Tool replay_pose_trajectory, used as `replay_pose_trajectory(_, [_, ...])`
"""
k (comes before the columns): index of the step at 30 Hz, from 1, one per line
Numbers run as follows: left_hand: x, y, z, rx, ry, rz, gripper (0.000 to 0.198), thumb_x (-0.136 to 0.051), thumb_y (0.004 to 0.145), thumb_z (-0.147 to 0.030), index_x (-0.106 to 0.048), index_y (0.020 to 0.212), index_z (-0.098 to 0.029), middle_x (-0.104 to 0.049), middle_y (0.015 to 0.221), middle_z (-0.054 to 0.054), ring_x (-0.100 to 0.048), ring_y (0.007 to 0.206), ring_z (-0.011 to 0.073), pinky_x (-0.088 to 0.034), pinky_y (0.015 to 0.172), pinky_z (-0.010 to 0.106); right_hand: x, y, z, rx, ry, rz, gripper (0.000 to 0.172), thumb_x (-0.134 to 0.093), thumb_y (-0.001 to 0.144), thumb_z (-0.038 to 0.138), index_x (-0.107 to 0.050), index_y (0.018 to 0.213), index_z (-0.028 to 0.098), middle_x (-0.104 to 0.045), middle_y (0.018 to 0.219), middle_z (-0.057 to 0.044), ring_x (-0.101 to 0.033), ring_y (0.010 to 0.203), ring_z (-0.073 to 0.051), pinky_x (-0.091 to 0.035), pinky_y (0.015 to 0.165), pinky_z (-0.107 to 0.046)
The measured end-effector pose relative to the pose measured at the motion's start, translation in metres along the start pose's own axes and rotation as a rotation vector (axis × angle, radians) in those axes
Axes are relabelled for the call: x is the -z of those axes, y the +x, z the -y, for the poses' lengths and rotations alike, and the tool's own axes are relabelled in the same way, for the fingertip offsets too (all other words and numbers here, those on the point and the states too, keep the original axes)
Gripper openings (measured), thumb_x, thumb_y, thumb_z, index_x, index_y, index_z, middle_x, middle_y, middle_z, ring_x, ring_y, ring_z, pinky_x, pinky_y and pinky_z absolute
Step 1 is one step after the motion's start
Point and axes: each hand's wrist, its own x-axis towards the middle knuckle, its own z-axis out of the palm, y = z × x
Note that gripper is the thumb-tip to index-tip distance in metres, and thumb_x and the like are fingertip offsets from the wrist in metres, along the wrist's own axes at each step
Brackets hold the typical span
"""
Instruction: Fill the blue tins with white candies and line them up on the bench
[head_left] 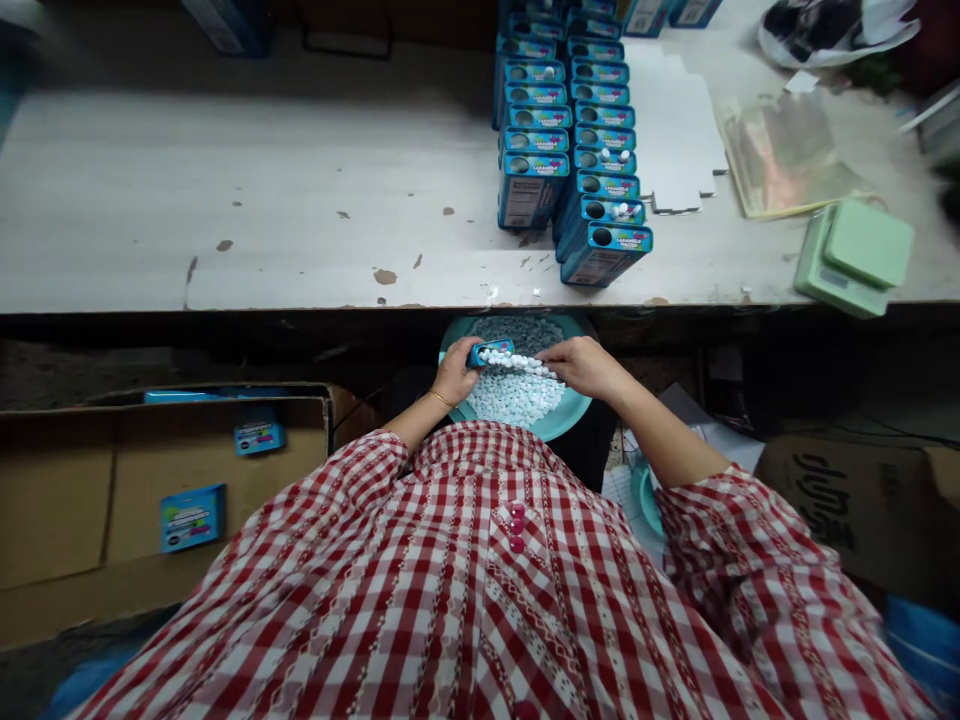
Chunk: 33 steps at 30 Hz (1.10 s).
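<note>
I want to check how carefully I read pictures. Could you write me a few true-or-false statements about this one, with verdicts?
1. The left hand holds a small blue box. True.
2. The turquoise basin holds dark red pieces. False: its pieces are pale.
3. A row of white pieces lies between the small blue box and the right hand. True.
4. The green scale stands left of the standing blue boxes. False: it is to their right.
5. A thin bracelet circles the right wrist. False: it is on the left wrist.
6. At least two blue packs lie in the cardboard box. True.
</note>
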Motion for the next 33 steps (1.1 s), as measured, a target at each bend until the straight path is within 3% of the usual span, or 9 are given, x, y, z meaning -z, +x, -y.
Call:
replay_pose_trajectory(6, [-0.003,-0.002,-0.002,-0.024,0.048,0.03,0.037,-0.055,0.066,-0.014,-0.054,0.104,-0.019,-0.06,0.101,0.007,-0.054,0.095,0.0225,-0.042,0.086,0.036,0.013,0.011,0.043,0.001,-0.402,0.064,0.03,-0.049,0.076,0.012,-0.073,0.092,0.02,-0.07,0.087,-0.008,-0.062,0.085,-0.022,-0.044,0.075,-0.03])
replay_pose_trajectory(11, [0.0,-0.003,-0.001,-0.014,0.037,0.006,0.035,-0.056,0.067,-0.014,-0.054,0.102,-0.019,-0.061,0.1,0.007,-0.055,0.094,0.0221,-0.044,0.085,0.036,0.021,0.002,0.054,-0.028,-0.489,0.088,0.032,-0.047,0.077,0.011,-0.072,0.095,0.019,-0.069,0.09,-0.01,-0.062,0.084,-0.023,-0.044,0.074,-0.032])
replay_pose_trajectory(14, [0.005,-0.006,0.0,-0.028,-0.007,-0.029,0.034,-0.056,0.069,-0.017,-0.053,0.104,-0.018,-0.061,0.102,0.007,-0.056,0.096,0.0214,-0.044,0.088,0.035,0.027,-0.016,0.037,-0.034,-0.388,0.023,0.032,-0.048,0.078,0.013,-0.073,0.095,0.024,-0.07,0.09,-0.007,-0.063,0.084,-0.021,-0.043,0.074,-0.029])
replay_pose_trajectory(18, [0.017,-0.013,-0.004,-0.044,-0.057,-0.067,0.034,-0.057,0.072,-0.021,-0.053,0.105,-0.018,-0.061,0.104,0.007,-0.057,0.098,0.0211,-0.044,0.09,0.036,0.023,-0.035,-0.004,-0.068,-0.168,-0.055,0.031,-0.049,0.081,0.021,-0.072,0.1,0.028,-0.072,0.093,-0.002,-0.064,0.085,-0.018,-0.044,0.072,-0.024])
replay_pose_trajectory(24, [0.048,-0.015,-0.052,-0.147,-0.124,-0.102,0.036,-0.059,0.077,-0.025,-0.05,0.111,-0.02,-0.059,0.11,0.008,-0.057,0.102,0.0208,-0.045,0.092,0.036,-0.027,-0.027,-0.055,-0.186,-0.039,-0.188,0.032,-0.048,0.082,0.02,-0.07,0.105,0.023,-0.071,0.099,-0.005,-0.064,0.091,-0.019,-0.045,0.076,-0.024])
replay_pose_trajectory(28, [0.057,0.023,-0.079,-0.282,-0.109,-0.218,0.038,-0.064,0.076,-0.028,-0.049,0.11,-0.021,-0.056,0.108,0.007,-0.055,0.103,0.0203,-0.044,0.093,0.036,-0.064,-0.011,-0.071,-0.195,0.073,-0.177,0.034,-0.047,0.081,0.015,-0.069,0.107,0.022,-0.07,0.103,-0.005,-0.063,0.096,-0.018,-0.046,0.083,-0.026])
replay_pose_trajectory(33, [0.034,0.128,-0.067,-0.28,-0.04,-0.229,0.052,-0.066,0.073,-0.025,-0.047,0.121,-0.018,-0.054,0.109,0.008,-0.053,0.103,0.0213,-0.045,0.091,0.035,-0.096,-0.001,-0.072,-0.172,0.202,-0.199,0.033,-0.047,0.081,0.013,-0.069,0.106,0.018,-0.068,0.108,-0.008,-0.06,0.104,-0.021,-0.045,0.09,-0.031])
